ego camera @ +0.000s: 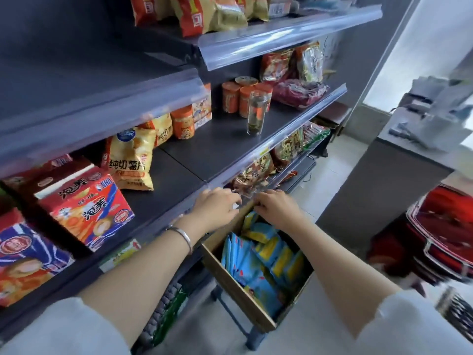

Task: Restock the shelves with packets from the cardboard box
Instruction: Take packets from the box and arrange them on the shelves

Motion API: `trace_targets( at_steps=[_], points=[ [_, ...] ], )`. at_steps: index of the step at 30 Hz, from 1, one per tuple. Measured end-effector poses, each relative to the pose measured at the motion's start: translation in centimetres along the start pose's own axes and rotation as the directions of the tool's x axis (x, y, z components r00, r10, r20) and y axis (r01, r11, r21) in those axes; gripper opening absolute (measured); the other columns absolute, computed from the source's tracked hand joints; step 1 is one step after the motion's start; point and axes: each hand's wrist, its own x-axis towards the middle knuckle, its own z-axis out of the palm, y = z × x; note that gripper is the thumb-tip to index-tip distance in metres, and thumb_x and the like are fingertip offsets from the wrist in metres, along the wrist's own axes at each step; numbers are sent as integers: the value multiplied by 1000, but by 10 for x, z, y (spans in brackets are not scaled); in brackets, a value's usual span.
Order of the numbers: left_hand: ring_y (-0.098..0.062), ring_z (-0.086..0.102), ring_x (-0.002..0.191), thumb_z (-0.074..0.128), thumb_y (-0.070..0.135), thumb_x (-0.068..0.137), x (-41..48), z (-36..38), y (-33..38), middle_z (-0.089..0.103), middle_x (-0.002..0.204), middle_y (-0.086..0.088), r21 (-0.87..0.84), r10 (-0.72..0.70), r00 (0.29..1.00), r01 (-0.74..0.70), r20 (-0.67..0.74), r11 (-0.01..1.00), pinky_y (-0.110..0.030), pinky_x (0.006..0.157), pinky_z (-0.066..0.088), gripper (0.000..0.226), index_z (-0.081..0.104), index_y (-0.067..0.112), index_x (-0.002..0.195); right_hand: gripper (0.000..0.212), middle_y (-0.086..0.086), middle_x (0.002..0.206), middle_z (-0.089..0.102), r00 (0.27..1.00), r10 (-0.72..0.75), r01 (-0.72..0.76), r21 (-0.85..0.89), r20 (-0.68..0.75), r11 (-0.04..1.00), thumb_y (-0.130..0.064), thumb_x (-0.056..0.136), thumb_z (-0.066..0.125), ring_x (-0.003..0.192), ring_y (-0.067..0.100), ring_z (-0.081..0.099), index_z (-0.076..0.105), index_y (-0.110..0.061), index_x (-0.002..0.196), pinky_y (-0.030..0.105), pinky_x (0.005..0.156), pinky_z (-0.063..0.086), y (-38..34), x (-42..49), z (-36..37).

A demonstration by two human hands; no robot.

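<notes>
An open cardboard box (231, 286) stands on a low stand beside the shelving, filled with several blue and yellow packets (258, 265). Above the box's far edge, both hands meet, fingers curled. My left hand (217, 204) and my right hand (277, 204) each pinch the lower edge of a brown-and-gold packet in clear wrap (252, 176). The packet is at the front of the lower shelf, just under the middle shelf's edge strip (281, 139). My fingertips are partly hidden by the wrap.
The dark middle shelf (217, 147) holds a yellow crisp bag (131, 160), red snack boxes (87, 203), orange tubs and a glass jar (256, 112). More packets fill the shelves above and below. A grey counter (384, 175) and red boxes (440, 231) stand right.
</notes>
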Motion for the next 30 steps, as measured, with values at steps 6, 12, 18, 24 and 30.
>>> trace_targets(
  at_steps=[6, 12, 18, 24, 30],
  points=[
    [-21, 48, 116, 48, 35, 92, 30, 44, 2, 57, 117, 1, -50, 105, 979, -98, 173, 994, -34, 93, 34, 27, 56, 28, 117, 32, 9, 120, 56, 930, 297, -321, 85, 216, 943, -30, 91, 52, 112, 30, 54, 56, -18, 121, 35, 84, 46, 43, -8, 42],
    [-22, 49, 115, 48, 36, 93, 46, 71, -9, 57, 117, 1, -61, 103, 957, -89, 272, 994, -36, 97, 34, 28, 55, 29, 119, 38, 14, 124, 58, 793, 519, -588, 175, 320, 790, -33, 93, 53, 116, 30, 53, 54, -11, 124, 33, 87, 45, 66, -12, 80],
    [-21, 49, 116, 49, 36, 93, 51, 93, -15, 55, 119, 3, -73, 29, 949, -6, 312, 997, -36, 98, 35, 28, 55, 29, 120, 36, 14, 121, 59, 680, 599, -728, 294, 424, 619, -31, 93, 54, 109, 30, 57, 53, -6, 119, 31, 78, 44, 76, 6, 113],
    [-23, 47, 118, 47, 26, 95, 54, 116, -8, 51, 126, -1, -109, -86, 929, 133, 360, 985, -36, 96, 40, 32, 52, 25, 126, 28, 15, 112, 60, 602, 620, -799, 395, 503, 455, -27, 91, 57, 109, 32, 58, 56, -5, 108, 32, 76, 43, 83, 23, 143],
    [-24, 45, 121, 45, 22, 95, 63, 136, 6, 48, 131, -3, -125, -158, 930, 209, 333, 970, -41, 94, 43, 37, 47, 22, 132, 37, 14, 93, 62, 534, 645, -806, 559, 547, 194, -30, 80, 66, 89, 29, 64, 61, -1, 103, 45, 84, 55, 89, 38, 182]
  ],
)
